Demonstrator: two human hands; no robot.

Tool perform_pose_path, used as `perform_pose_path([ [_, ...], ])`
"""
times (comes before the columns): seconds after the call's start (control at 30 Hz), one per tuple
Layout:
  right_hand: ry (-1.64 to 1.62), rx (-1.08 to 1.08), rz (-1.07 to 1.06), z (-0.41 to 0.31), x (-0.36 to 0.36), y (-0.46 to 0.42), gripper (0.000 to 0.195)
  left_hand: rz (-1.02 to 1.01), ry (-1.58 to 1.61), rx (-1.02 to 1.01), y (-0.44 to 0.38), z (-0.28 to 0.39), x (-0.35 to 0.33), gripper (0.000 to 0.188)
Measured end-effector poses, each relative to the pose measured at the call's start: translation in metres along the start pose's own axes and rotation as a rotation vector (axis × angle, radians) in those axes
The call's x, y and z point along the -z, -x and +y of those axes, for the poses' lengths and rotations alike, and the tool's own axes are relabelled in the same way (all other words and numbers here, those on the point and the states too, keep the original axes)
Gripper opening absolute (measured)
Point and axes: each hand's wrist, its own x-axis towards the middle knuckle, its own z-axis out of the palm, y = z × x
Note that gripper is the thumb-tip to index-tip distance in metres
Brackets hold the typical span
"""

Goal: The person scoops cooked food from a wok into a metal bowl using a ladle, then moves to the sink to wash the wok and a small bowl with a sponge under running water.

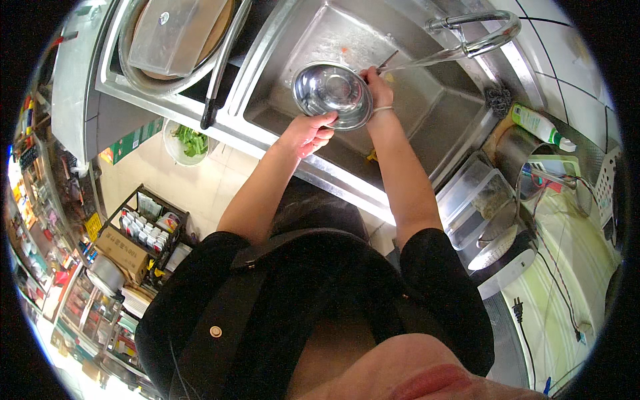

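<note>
My left hand (pixel 311 135) grips the near rim of a shiny stainless steel bowl (pixel 332 92), its thumb over the edge. The bowl is tilted above the basin of a stainless steel sink (pixel 425 112). Just right of the bowl, my right hand (pixel 378 90) has its fingers closed around a thin dark utensil (pixel 388 61), whose kind I cannot tell. Water streams from the curved chrome faucet (pixel 492 37) towards that hand. Small orange and yellow food scraps lie on the sink bottom.
Left of the sink stands a large round pot (pixel 172 90) with a plastic container (pixel 167 37) in it, beside a black-ended metal handle (pixel 217 75). A bowl of green leaves (pixel 190 141) is lower left. Clear plastic containers (pixel 475 200) and a detergent bottle (pixel 537 125) stand at right.
</note>
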Motion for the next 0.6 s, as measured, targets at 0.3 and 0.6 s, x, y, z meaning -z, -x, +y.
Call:
perform_pose_path([
  [0.3, -0.15, 0.309, 0.218, -0.139, 0.089, -0.107, 0.017, 0.261, -0.093, 0.092, 0.052, -0.002, 0.005, 0.025],
  [0.6, 0.444, -0.005, 0.063, -0.281, 0.084, -0.116, 0.018, 0.347, -0.041, -0.073, 0.075, 0.009, 0.005, 0.013],
])
